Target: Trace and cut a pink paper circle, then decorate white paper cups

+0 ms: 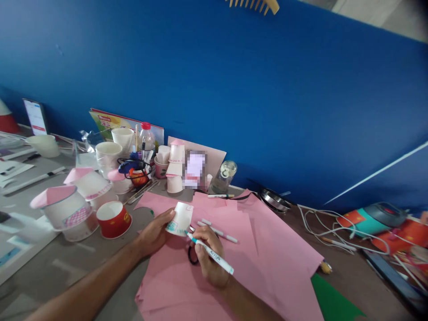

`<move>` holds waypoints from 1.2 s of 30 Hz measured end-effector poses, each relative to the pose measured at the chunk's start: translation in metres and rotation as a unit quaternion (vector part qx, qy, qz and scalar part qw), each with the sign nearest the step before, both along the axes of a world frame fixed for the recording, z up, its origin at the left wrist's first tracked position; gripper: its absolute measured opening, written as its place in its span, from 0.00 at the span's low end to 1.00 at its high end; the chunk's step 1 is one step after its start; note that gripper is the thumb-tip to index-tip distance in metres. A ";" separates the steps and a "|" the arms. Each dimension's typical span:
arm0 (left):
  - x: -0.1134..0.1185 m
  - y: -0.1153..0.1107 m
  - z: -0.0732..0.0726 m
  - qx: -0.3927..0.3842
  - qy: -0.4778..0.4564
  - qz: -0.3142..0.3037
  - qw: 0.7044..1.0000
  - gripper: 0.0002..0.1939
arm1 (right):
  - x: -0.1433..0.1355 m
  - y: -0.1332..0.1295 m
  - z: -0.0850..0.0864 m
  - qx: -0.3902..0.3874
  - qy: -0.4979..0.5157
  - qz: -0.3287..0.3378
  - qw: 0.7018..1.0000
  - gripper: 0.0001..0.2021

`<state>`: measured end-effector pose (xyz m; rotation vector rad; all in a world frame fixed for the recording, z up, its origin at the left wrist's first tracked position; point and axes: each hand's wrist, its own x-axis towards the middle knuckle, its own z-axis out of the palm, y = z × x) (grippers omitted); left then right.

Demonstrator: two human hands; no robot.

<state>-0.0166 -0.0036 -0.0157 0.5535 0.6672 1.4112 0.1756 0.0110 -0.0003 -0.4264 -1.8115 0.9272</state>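
My left hand [157, 230] is closed on a white paper cup [182, 216], which is upside down with its wide rim toward me. Green marks run along the rim, and a small pink outline sits near the narrow end. In my right hand [210, 256] is a white paint marker [217, 257] with a teal tip; the tip is at the cup's rim, though I cannot tell if it touches. Pink paper sheets [267, 267] lie beneath both hands. Two white pens [222, 234] rest on the paper beside the cup, and scissors [192, 254] lie partly hidden behind my right hand.
On the left stand paper cups with pink cone tops [55, 207] and a red paper cup [113, 219]. A plastic bottle [146, 140], a phone [195, 169] and a glass jar [224, 176] line the blue wall [234, 89]. White cables [314, 227] and a teal-orange tool [371, 220] lie right.
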 end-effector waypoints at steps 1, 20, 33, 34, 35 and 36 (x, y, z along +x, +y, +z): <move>0.000 0.000 0.000 0.000 0.000 0.000 1.000 0.13 | 0.000 0.000 0.000 -0.003 0.002 -0.004 1.000 0.07; 0.002 -0.003 0.008 -0.012 0.040 0.017 0.999 0.11 | 0.002 0.002 -0.005 -0.034 0.010 0.006 0.999 0.09; 0.007 -0.004 0.012 -0.028 0.038 -0.006 0.999 0.16 | 0.001 -0.002 0.006 -0.030 0.015 0.037 0.999 0.08; 0.007 -0.005 0.011 -0.020 0.043 -0.007 0.999 0.15 | 0.001 -0.002 0.007 -0.029 0.013 0.033 0.999 0.08; 0.007 -0.005 0.010 -0.013 0.048 -0.006 0.999 0.13 | 0.001 -0.003 0.008 -0.028 0.011 0.030 0.999 0.08; 0.007 -0.006 0.010 -0.006 0.051 -0.004 0.999 0.12 | 0.000 -0.003 0.008 -0.027 0.008 0.028 0.999 0.08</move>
